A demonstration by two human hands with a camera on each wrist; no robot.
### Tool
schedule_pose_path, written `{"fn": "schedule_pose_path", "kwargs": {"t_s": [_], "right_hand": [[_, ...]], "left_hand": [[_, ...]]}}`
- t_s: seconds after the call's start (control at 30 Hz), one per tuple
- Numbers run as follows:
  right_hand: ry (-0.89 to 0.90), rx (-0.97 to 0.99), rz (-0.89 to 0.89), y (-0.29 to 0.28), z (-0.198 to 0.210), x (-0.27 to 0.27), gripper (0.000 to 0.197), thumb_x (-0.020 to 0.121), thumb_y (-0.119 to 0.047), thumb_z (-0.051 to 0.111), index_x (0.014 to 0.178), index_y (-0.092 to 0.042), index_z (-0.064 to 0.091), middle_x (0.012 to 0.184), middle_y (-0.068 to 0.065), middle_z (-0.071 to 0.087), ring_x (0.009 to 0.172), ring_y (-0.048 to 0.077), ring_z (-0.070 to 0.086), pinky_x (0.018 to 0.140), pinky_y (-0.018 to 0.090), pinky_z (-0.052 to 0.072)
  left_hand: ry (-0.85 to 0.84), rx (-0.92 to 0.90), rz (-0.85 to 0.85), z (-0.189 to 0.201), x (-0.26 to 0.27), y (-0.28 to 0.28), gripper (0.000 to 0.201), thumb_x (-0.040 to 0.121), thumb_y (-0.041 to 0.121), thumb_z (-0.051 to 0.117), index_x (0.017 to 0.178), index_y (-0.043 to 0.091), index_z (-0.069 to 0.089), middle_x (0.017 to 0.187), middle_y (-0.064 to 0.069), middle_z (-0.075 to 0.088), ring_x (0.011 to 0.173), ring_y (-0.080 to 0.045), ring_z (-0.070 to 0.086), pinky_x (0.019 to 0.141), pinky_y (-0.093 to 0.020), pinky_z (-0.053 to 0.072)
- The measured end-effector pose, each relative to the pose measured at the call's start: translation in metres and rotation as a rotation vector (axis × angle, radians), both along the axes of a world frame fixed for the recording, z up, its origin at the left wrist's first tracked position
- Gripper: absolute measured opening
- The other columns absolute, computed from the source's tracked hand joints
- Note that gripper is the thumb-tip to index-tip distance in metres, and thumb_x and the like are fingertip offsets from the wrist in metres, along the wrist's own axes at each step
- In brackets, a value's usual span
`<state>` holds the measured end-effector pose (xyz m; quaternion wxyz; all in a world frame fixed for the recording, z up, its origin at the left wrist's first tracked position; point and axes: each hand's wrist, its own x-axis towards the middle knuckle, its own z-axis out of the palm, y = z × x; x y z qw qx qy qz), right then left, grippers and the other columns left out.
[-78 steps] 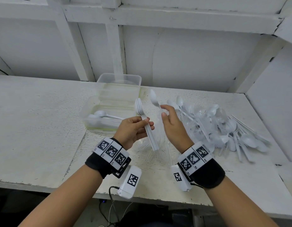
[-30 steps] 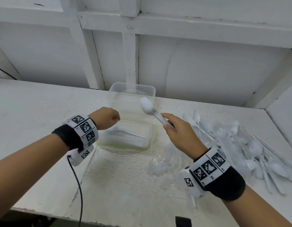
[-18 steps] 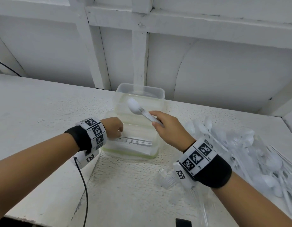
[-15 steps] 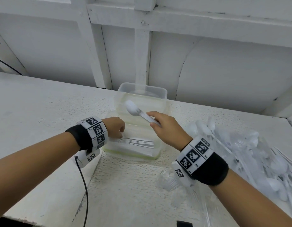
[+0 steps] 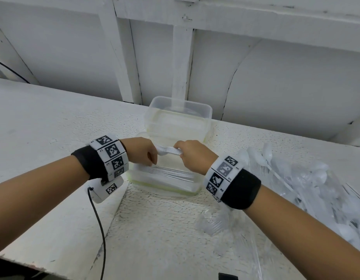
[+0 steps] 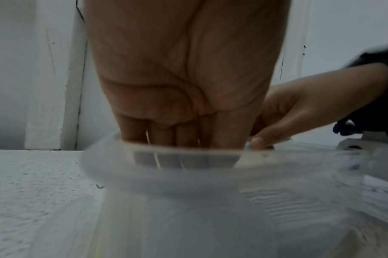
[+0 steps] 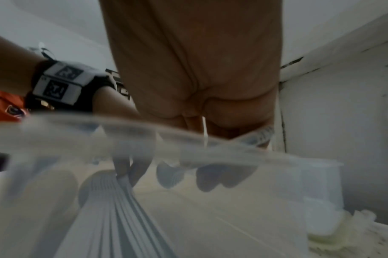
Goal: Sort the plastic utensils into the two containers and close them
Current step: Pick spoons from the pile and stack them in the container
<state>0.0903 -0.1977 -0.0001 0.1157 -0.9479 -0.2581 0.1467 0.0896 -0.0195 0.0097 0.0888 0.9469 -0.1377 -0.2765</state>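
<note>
Bare worktop (image 5: pixel 54 126) left of my left hand (image 5: pixel 141 151); utensil pile (image 5: pixel 308 178) crowds right of my right hand (image 5: pixel 195 156).

I see a white table (image 5: pixel 54 122), its paint rough, pitted and speckled with dark flecks. Behind it is a white panelled wall (image 5: pixel 286 83) with painted wooden posts (image 5: pixel 180 63) and a horizontal beam (image 5: pixel 256 19) on top. A thin crack (image 5: pixel 228 91) curves down one panel. Light is flat and even. A black cable (image 5: pixel 9 70) crosses far left.
</note>
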Motion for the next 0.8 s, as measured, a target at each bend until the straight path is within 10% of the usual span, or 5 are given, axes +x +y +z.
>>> {"fn": "schedule_pose_path", "kwargs": {"t_s": [0.33,0.57,0.8], "right_hand": [[0.174,0.014,0.007,0.014,-0.025,0.000,0.039,0.096,-0.005,0.039,0.132,-0.017,0.046,0.126,0.011,0.053,0.113,0.027,0.052,0.089,0.031,0.041],[0.273,-0.015,0.064,0.009,-0.012,-0.001,0.037,0.094,-0.014,0.049,0.131,-0.017,0.053,0.133,0.006,0.049,0.121,0.021,0.046,0.094,0.025,0.035],[0.297,0.084,0.050,0.011,-0.016,-0.003,0.036,0.093,-0.012,0.048,0.129,-0.014,0.052,0.114,0.003,0.060,0.098,0.015,0.051,0.084,0.019,0.036]], "left_hand": [[-0.015,-0.071,0.048,0.009,-0.004,0.007,0.017,0.088,0.019,0.059,0.100,0.019,0.071,0.089,0.011,0.063,0.085,-0.005,0.052,0.066,-0.004,0.034],[-0.349,-0.313,0.479,0.008,-0.007,0.032,0.023,0.094,0.020,0.050,0.110,0.013,0.066,0.108,0.001,0.064,0.090,-0.013,0.052,0.079,-0.024,0.036],[-0.037,-0.609,0.833,-0.005,-0.019,0.039,0.036,0.095,0.014,0.050,0.131,0.018,0.048,0.105,-0.013,0.063,0.090,-0.026,0.063,0.078,-0.049,0.055]]}}
